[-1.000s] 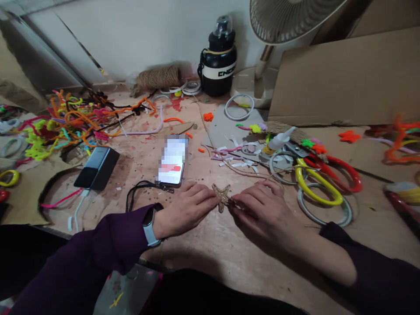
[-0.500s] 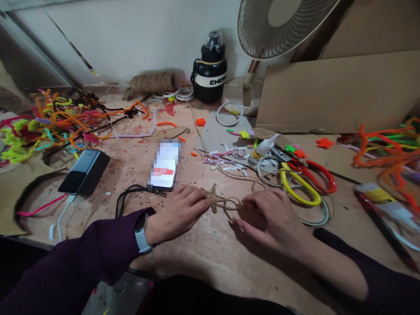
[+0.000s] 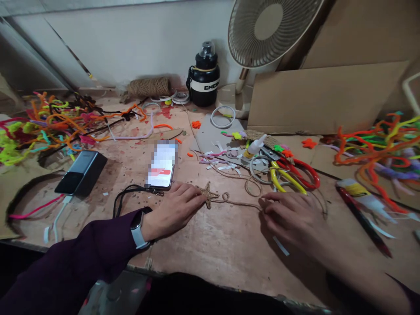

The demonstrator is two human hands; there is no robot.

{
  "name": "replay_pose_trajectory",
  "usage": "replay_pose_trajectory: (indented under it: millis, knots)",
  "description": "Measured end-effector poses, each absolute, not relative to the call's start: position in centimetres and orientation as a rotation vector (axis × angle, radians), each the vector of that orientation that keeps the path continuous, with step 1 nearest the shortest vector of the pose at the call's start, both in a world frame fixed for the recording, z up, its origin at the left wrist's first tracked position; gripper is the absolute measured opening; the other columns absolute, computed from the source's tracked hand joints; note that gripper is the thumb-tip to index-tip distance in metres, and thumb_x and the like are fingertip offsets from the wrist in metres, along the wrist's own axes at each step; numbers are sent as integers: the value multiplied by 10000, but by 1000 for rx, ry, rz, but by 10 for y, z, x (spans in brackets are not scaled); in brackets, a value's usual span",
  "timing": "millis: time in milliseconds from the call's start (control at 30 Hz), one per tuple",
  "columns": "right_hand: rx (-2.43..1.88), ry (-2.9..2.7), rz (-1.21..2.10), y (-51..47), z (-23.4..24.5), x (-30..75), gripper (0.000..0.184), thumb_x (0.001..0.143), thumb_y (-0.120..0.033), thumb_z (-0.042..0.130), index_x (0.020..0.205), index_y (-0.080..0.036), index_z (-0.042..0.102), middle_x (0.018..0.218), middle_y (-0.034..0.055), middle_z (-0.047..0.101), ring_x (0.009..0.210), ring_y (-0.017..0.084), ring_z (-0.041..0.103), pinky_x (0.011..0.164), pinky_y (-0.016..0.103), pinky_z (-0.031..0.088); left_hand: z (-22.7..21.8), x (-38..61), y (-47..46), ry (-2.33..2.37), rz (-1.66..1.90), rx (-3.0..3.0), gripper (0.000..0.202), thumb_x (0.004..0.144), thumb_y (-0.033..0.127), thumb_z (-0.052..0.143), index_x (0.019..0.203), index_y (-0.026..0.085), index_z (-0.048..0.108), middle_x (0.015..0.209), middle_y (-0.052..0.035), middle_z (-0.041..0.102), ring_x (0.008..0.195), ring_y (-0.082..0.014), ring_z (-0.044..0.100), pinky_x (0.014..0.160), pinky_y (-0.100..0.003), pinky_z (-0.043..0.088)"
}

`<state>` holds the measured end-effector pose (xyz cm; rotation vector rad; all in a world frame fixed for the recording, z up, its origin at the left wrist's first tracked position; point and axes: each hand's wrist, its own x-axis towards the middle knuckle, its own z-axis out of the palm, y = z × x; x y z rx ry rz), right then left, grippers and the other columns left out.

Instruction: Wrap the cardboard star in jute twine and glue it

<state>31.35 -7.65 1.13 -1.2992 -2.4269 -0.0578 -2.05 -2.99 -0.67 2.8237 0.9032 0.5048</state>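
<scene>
A small twine-wrapped star (image 3: pixel 208 195) lies on the wooden table (image 3: pixel 213 245). My left hand (image 3: pixel 173 208) rests palm down beside it, fingertips pinching the star's left points. A strand of jute twine (image 3: pixel 241 202) runs from the star, through a small loop, to my right hand (image 3: pixel 292 217). The right hand's fingers are closed on the far end of that strand. A watch sits on my left wrist.
A phone (image 3: pixel 161 168) and a power bank (image 3: pixel 80 173) lie left of centre. Scissors with yellow and red handles (image 3: pixel 290 175), a glue bottle (image 3: pixel 256 146), tape rings and scraps are behind the twine. Pipe cleaner piles (image 3: pixel 49 124) sit at both sides. Fan, bottle, twine spool and cardboard stand at the back.
My right hand has moved right, away from the star, drawing the twine out into a longer strand. The left hand stays on the star. The view has tilted up and rightward.
</scene>
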Motion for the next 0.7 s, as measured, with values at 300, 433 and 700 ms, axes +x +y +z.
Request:
replay_pose_trajectory:
  millis: [300, 433, 700]
  knots:
    - [-1446, -2478, -163, -82, 27, 382, 174, 925, -453, 554, 932, -300, 637, 945, 78, 746, 838, 331, 687, 705, 483, 429, -5, -20, -26, 881, 523, 2815, 247, 1035, 202, 435, 1252, 185, 553, 1127, -67, 651, 1041, -203, 554, 908, -362, 403]
    - [-1345, -2473, -47, -73, 37, 375, 303, 888, -587, 570, 960, -301, 639, 893, 83, 729, 762, 307, 680, 613, 444, 443, -5, -22, -26, 914, 564, 2744, 234, 1025, 217, 457, 1230, 178, 563, 1189, -87, 620, 1084, -216, 543, 948, -372, 413]
    - [-1141, -2458, 6, -51, 31, 248, 156, 942, -298, 529, 969, -174, 621, 920, 104, 699, 863, 245, 642, 757, 385, 460, -6, -20, -28, 905, 652, 2742, 214, 1014, 264, 493, 1190, 176, 577, 1154, -83, 636, 1058, -228, 553, 927, -386, 419]
